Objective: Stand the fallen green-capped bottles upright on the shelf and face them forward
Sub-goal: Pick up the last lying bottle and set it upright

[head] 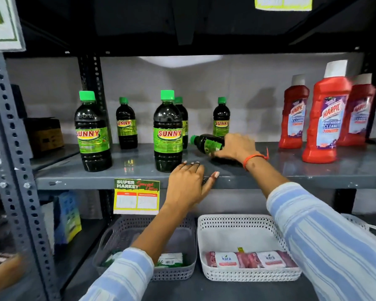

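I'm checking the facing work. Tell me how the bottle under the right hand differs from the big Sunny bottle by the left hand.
The fallen bottle lies on its side, cap pointing left; the big Sunny bottle stands upright. The fallen one is smaller, its label turned away; the big one's faces forward. The right hand grips the fallen one; the left hand touches neither. Both have green caps and dark liquid.

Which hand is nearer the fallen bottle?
Right. The right hand grips the fallen bottle at its base end; the left hand rests open on the shelf edge, below-left of it.
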A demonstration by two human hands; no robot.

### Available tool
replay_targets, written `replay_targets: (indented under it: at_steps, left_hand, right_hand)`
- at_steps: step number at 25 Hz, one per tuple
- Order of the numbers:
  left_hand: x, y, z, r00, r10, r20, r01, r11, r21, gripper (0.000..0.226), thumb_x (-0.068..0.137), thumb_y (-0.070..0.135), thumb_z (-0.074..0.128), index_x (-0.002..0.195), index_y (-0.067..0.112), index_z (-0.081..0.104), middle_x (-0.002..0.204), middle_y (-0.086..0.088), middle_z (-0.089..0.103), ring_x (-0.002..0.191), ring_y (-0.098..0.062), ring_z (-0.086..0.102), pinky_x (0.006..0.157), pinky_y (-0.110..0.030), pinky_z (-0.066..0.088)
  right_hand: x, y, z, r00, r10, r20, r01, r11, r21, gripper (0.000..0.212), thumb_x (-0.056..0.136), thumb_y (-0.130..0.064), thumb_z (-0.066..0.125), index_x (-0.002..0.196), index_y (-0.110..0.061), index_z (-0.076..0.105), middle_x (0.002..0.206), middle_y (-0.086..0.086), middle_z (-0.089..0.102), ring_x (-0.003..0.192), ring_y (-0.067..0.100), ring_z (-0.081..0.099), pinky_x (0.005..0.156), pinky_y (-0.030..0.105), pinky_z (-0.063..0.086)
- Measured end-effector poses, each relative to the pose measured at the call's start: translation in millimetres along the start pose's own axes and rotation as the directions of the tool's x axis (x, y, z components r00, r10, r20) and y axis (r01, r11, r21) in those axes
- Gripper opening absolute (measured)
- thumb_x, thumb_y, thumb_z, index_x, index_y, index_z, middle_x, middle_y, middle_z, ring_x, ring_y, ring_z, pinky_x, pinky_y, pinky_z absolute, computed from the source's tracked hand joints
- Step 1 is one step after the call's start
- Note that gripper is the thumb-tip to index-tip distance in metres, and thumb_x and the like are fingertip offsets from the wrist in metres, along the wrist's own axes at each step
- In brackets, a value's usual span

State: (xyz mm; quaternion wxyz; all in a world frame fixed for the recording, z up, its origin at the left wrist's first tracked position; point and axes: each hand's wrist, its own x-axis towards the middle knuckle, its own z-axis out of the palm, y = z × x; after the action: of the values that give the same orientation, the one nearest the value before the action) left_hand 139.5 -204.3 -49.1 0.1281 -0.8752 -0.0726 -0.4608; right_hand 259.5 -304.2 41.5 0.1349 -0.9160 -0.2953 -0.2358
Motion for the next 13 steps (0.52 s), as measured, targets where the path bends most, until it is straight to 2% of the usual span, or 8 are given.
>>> replay_targets:
  at_steps: [2,3,5,7,9,10,13]
  left_hand:
    - [0.3,0.4,-2.9,1.0,-0.01,0.006,0.01,1.0,0.004,0.053,0.092,0.049,0.032,0.076,0.011,0.065,0.075,-0.007,0.071,0.069,-0.026,0.066,0.064,-0.033,0.047]
    - [0.8,1.5,-3.9,1.0,-0.022,0.006,0.022,1.0,0.003,0.053,0.092,0.05,0.031,0.076,0.012,0.065,0.075,-0.006,0.071,0.068,-0.026,0.065,0.06,-0.033,0.046]
    - [0.1,3.7,-3.0,0.999,-0.032,-0.024,0.032,0.999,-0.002,0.053,0.091,0.05,0.031,0.076,0.012,0.065,0.075,-0.005,0.071,0.067,-0.026,0.065,0.056,-0.032,0.045]
    - [-1.1,2.7,-1.1,0.997,-0.027,-0.067,0.027,1.0,0.005,0.053,0.09,0.05,0.032,0.075,0.012,0.065,0.072,-0.004,0.071,0.063,-0.025,0.064,0.053,-0.03,0.044]
    - [-0.5,1.0,-0.4,0.995,-0.027,-0.091,0.028,1.0,0.011,0.052,0.09,0.05,0.033,0.073,0.013,0.065,0.069,-0.004,0.07,0.061,-0.024,0.064,0.051,-0.029,0.043]
    - [0.1,0.9,0.1,0.995,-0.025,-0.1,0.026,1.0,0.011,0.052,0.09,0.05,0.033,0.073,0.013,0.065,0.068,-0.003,0.07,0.061,-0.024,0.063,0.051,-0.029,0.043]
    - [0.8,2.5,1.1,0.992,-0.03,-0.126,0.029,1.0,-0.01,0.053,0.09,0.05,0.033,0.074,0.013,0.066,0.068,-0.003,0.07,0.06,-0.023,0.064,0.051,-0.029,0.044]
  right_hand:
    - [-0.7,5.2,6.4,0.992,0.08,-0.098,-0.058,0.977,0.204,0.062,0.074,-0.057,0.064,0.11,-0.007,0.059,0.111,0.017,0.067,0.103,0.038,0.062,0.078,0.037,0.047]
    - [0.1,7.0,9.5,0.985,0.134,-0.109,-0.087,0.931,0.355,0.064,0.075,-0.057,0.064,0.114,-0.007,0.055,0.113,0.017,0.066,0.105,0.038,0.061,0.081,0.039,0.048]
    - [2.5,9.0,15.0,0.98,0.191,-0.061,-0.106,0.752,0.651,0.064,0.078,-0.05,0.066,0.12,-0.005,0.046,0.113,0.015,0.062,0.108,0.035,0.058,0.088,0.041,0.048]
    - [3.6,6.2,18.2,0.979,0.201,0.038,-0.14,0.52,0.843,0.061,0.083,-0.037,0.067,0.125,-0.005,0.037,0.11,0.008,0.057,0.107,0.027,0.056,0.09,0.037,0.046]
    - [9.8,6.4,23.4,0.972,0.202,0.119,-0.188,0.369,0.91,0.061,0.082,-0.029,0.07,0.127,-0.005,0.036,0.108,0.004,0.056,0.104,0.021,0.056,0.088,0.031,0.045]
    - [14.8,7.9,26.4,0.969,0.201,0.141,-0.204,0.337,0.919,0.064,0.078,-0.031,0.073,0.126,-0.005,0.039,0.109,0.005,0.059,0.104,0.021,0.058,0.087,0.031,0.046]
    - [22.9,10.3,32.5,0.963,0.221,0.152,-0.232,0.401,0.886,0.079,0.056,-0.049,0.079,0.118,-0.008,0.051,0.111,0.009,0.063,0.104,0.026,0.063,0.084,0.033,0.052]
